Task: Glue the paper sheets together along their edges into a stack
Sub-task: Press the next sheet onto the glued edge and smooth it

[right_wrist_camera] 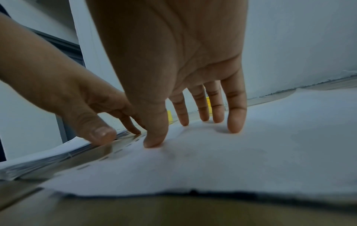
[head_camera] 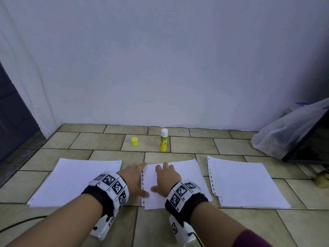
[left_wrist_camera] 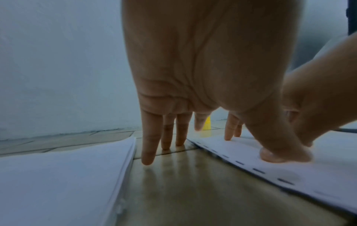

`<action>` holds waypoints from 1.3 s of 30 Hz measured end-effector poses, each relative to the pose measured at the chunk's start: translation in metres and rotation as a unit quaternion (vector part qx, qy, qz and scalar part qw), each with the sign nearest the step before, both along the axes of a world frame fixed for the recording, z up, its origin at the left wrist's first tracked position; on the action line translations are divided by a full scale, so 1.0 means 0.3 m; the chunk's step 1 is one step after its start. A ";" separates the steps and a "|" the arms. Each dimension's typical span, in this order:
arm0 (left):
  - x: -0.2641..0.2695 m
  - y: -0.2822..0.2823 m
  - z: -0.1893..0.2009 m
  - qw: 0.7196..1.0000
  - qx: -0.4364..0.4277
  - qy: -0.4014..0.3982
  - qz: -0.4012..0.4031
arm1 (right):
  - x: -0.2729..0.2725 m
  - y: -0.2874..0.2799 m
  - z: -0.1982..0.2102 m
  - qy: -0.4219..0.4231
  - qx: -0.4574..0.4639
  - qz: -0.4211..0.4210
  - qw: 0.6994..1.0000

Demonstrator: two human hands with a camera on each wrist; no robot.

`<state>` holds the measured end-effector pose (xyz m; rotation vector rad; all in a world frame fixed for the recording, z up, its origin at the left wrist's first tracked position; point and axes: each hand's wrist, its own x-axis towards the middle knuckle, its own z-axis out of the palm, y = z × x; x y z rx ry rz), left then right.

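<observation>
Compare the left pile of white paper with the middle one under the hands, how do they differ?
The left pile of white paper has plain edges and lies untouched; the middle white paper pile has a slotted left edge, pressed by the left hand thumb and right hand. The left looks wider. Both lie flat on the tiled floor.

In the head view the right hand covers the inner part of the middle sheet, and beyond that sheet the label on the glue stick is too small to read. Right of it, the contents of the plastic bag cannot be made out, and the frame's edge cuts off the dark object beneath. In the left wrist view, fingers hide most of the glue stick.
</observation>
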<state>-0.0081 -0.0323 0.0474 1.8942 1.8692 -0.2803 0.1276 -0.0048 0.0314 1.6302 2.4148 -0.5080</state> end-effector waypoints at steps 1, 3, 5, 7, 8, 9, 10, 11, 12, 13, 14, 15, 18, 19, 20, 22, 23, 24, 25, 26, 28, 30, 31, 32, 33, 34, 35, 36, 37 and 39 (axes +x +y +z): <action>0.006 0.003 -0.011 0.999 0.006 0.032 -0.009 | 0.001 0.002 -0.002 0.003 -0.001 0.000 1.000; 0.017 0.006 -0.034 0.996 0.021 0.089 -0.022 | 0.005 0.006 -0.004 0.005 -0.005 0.001 1.000; 0.027 0.012 -0.047 0.992 0.039 0.114 -0.026 | 0.002 0.009 -0.005 -0.005 -0.007 0.001 1.000; 0.029 0.026 -0.056 0.990 0.060 0.122 -0.032 | -0.013 0.010 -0.009 -0.027 0.000 -0.004 1.000; 0.030 0.032 -0.057 0.990 0.062 0.124 -0.034 | -0.022 0.007 -0.009 -0.039 0.009 -0.007 0.999; 0.031 0.038 -0.059 0.990 0.060 0.125 -0.033 | -0.028 0.005 -0.010 -0.050 0.020 -0.007 0.999; 0.033 0.041 -0.059 0.990 0.057 0.125 -0.028 | -0.032 0.002 -0.012 -0.052 0.034 0.001 0.998; 0.034 0.046 -0.062 0.990 0.055 0.125 -0.023 | -0.035 0.001 -0.019 -0.045 0.045 0.023 0.998; 0.035 0.050 -0.065 0.990 0.054 0.128 -0.022 | -0.035 0.001 -0.026 -0.034 0.048 0.057 0.997; 0.036 0.053 -0.068 0.990 0.052 0.131 -0.021 | -0.031 0.001 -0.033 -0.024 0.040 0.092 0.995; 0.035 0.056 -0.069 0.989 0.049 0.134 -0.024 | -0.024 0.003 -0.039 -0.021 0.021 0.117 0.993; 0.034 0.058 -0.072 0.989 0.045 0.137 -0.028 | -0.014 0.007 -0.045 -0.021 -0.002 0.128 0.991; 0.022 0.055 -0.082 0.989 0.047 0.135 -0.029 | 0.028 0.025 -0.045 -0.012 -0.040 0.114 0.993; 0.017 0.051 -0.086 0.990 0.054 0.128 -0.024 | 0.042 0.028 -0.042 -0.007 -0.046 0.100 0.994; 0.013 0.046 -0.088 0.991 0.058 0.121 -0.020 | 0.056 0.030 -0.035 -0.003 -0.050 0.084 0.995; 0.005 0.044 -0.093 0.992 0.057 0.110 -0.021 | 0.079 0.035 -0.022 -0.001 -0.057 0.044 0.997; 0.002 0.044 -0.092 0.992 0.053 0.108 -0.025 | 0.093 0.040 -0.016 -0.005 -0.059 0.023 0.998; -0.001 0.045 -0.091 0.992 0.047 0.109 -0.029 | 0.111 0.047 -0.008 -0.012 -0.060 0.002 0.998; -0.004 0.047 -0.091 0.992 0.043 0.111 -0.035 | 0.132 0.057 -0.002 -0.021 -0.060 -0.017 0.998; -0.006 0.046 -0.090 0.992 0.039 0.114 -0.039 | 0.155 0.068 0.005 -0.030 -0.060 -0.033 0.997; -0.010 0.046 -0.092 0.991 0.035 0.119 -0.041 | 0.194 0.088 0.011 -0.033 -0.059 -0.063 0.996; -0.013 0.045 -0.094 0.991 0.032 0.123 -0.047 | 0.212 0.096 0.018 -0.020 -0.054 -0.084 0.995; -0.014 0.045 -0.094 0.990 0.031 0.125 -0.053 | 0.215 0.096 0.018 -0.016 -0.054 -0.092 0.994; -0.013 0.045 -0.094 0.990 0.030 0.126 -0.058 | 0.216 0.093 0.021 -0.017 -0.058 -0.101 0.993; -0.012 0.044 -0.092 0.989 0.030 0.128 -0.061 | 0.215 0.091 0.023 -0.024 -0.064 -0.108 0.992; -0.011 0.041 -0.089 0.989 0.030 0.130 -0.060 | 0.214 0.089 0.025 -0.036 -0.067 -0.110 0.991; -0.010 0.039 -0.089 0.989 0.031 0.132 -0.058 | 0.213 0.088 0.027 -0.051 -0.067 -0.109 0.990; -0.009 0.038 -0.088 0.989 0.032 0.133 -0.056 | 0.213 0.085 0.031 -0.065 -0.063 -0.104 0.990; -0.010 0.040 -0.088 0.989 0.033 0.131 -0.057 | 0.212 0.085 0.032 -0.077 -0.057 -0.100 0.990; -0.012 0.041 -0.088 0.990 0.034 0.123 -0.055 | 0.209 0.092 0.032 -0.089 -0.048 -0.098 0.990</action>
